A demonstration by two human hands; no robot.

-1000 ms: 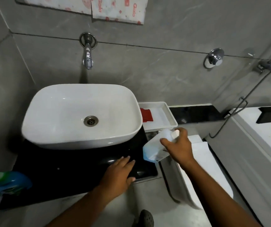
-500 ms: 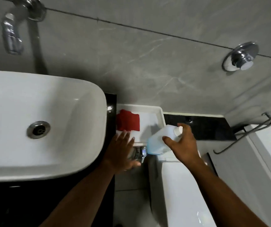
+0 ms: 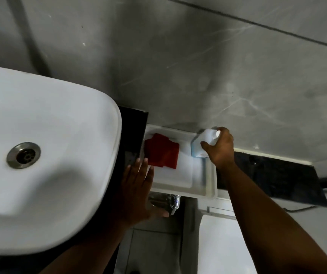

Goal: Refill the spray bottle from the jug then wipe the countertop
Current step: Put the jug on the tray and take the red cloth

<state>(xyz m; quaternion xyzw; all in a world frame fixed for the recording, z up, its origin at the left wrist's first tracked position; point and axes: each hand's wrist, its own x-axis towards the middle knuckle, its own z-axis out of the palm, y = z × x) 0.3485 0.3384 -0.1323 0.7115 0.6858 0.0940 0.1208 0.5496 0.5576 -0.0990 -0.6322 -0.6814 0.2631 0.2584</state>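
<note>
My right hand (image 3: 220,150) grips a white jug (image 3: 202,142) with a pale blue label, holding it at the far right corner of a white tray (image 3: 211,180). A folded red cloth (image 3: 162,152) lies in the tray's left half. My left hand (image 3: 137,191) is flat with fingers spread, resting at the tray's near left edge beside the sink, fingertips just short of the cloth. The black countertop (image 3: 134,125) shows as a narrow strip between sink and tray. The spray bottle is out of sight.
A large white basin (image 3: 50,155) with a metal drain (image 3: 23,155) fills the left. A grey tiled wall (image 3: 178,66) rises behind. A black ledge (image 3: 273,178) runs right of the tray. A chrome fitting (image 3: 174,202) sits below the tray's front edge.
My right hand has carried the jug forward from the counter's right edge to the tray's far right corner. My left hand slid from the black counter toward the red cloth. The view moved closer and rightward.
</note>
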